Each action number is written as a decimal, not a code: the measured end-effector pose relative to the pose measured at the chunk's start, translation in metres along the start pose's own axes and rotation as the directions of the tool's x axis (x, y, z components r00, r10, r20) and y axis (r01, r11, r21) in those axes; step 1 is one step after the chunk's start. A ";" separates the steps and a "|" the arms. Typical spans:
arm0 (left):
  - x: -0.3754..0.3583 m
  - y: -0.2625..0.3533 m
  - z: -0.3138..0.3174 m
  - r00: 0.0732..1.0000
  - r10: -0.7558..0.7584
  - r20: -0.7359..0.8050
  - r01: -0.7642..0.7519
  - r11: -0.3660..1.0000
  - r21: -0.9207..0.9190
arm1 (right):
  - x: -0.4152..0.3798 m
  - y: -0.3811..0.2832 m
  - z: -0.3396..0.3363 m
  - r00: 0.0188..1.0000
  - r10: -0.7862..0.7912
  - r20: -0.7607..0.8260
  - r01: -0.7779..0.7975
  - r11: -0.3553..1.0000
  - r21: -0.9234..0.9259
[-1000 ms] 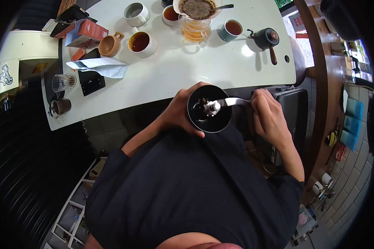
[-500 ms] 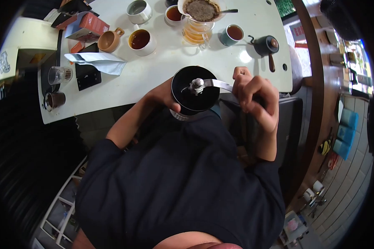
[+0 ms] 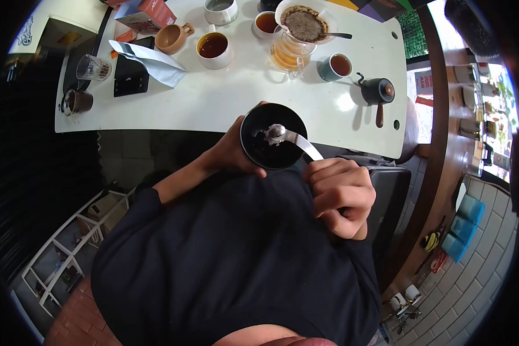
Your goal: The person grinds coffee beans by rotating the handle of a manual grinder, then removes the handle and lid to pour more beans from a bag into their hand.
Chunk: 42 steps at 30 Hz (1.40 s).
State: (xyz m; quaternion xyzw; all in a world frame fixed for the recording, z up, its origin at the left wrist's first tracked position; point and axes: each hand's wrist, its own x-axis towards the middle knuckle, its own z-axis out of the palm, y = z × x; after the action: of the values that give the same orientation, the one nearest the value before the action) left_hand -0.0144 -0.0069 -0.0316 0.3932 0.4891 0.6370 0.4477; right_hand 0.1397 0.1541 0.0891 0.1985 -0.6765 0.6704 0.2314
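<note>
While the left hand [image 3: 236,151] is curled broadly around the side of the grinder [image 3: 259,153], its thumb lies along the near side and a finger shows at the far side; the rest of the fingers are hidden behind the black cup-shaped top. The right hand [image 3: 343,193] is drawn into a fist at the outer end of the metal crank [image 3: 307,146], fingers folded tightly, so whatever grip piece lies inside cannot be seen.

The grinder is in front of the dark shirt [image 3: 230,248], by the near edge of the white table [image 3: 207,98]. Its wide mouth faces up towards the head, and its long axis runs roughly along the line of sight, so most of the body is out of view below the rim; any slight lean is hard to tell. From the middle of the mouth, the crank curves over the rim, outward to the person's right and back towards the body.
</note>
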 end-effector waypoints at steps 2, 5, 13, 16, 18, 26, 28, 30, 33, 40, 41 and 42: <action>-0.005 -0.002 0.005 0.992 -0.086 -0.090 0.083 0.996 -0.036 | 0.003 -0.005 -0.002 0.999 -0.018 0.050 0.021 0.998 -0.056; -0.001 0.007 0.013 0.977 -0.208 -0.047 0.197 0.965 -0.174 | 0.007 -0.011 -0.001 0.983 0.040 0.181 -0.004 0.980 -0.198; 0.019 0.006 0.031 0.993 0.117 0.000 -0.113 0.959 0.260 | 0.016 -0.018 0.049 0.876 -0.075 0.477 0.268 0.897 -0.351; 0.019 0.030 0.028 0.993 -0.094 0.072 0.090 0.994 0.055 | 0.038 -0.020 0.047 0.867 -0.017 0.498 0.367 0.697 -0.616; 0.017 0.025 0.031 0.985 -0.118 0.122 0.107 0.990 0.094 | 0.042 -0.012 0.057 0.868 -0.059 0.493 0.392 0.691 -0.607; -0.025 -0.013 0.047 0.901 -0.361 0.238 0.259 0.891 0.372 | 0.074 0.043 0.075 0.803 0.228 0.550 0.360 0.550 -0.753; -0.011 0.005 0.039 0.814 -0.299 0.497 0.079 0.906 0.415 | 0.088 0.057 0.055 0.831 0.286 0.478 0.248 0.579 -0.777; -0.007 -0.005 0.034 0.783 -0.249 0.570 -0.078 0.870 0.488 | 0.090 0.053 0.040 0.806 0.382 0.452 0.100 0.664 -0.741; -0.007 -0.015 0.044 0.944 0.041 0.329 -0.114 0.972 0.205 | 0.088 0.059 0.025 0.792 0.453 0.410 0.009 0.662 -0.749; -0.002 -0.018 0.042 0.914 -0.137 0.381 0.157 0.987 -0.022 | 0.068 0.074 -0.008 0.790 0.550 0.271 -0.186 0.637 -0.748; -0.001 -0.018 0.042 0.893 -0.168 0.417 0.194 0.981 -0.020 | 0.062 0.077 -0.012 0.807 0.544 0.230 -0.232 0.650 -0.724; 0.000 -0.020 0.041 0.893 -0.169 0.417 0.195 0.981 -0.020 | 0.059 0.078 -0.015 0.812 0.547 0.206 -0.256 0.650 -0.716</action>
State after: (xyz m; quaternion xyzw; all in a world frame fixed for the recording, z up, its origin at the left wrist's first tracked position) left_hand 0.0283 0.0067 -0.0425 0.4573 0.3981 0.5094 0.6106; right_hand 0.0474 0.1730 0.0594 0.0792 -0.9269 0.3664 -0.0175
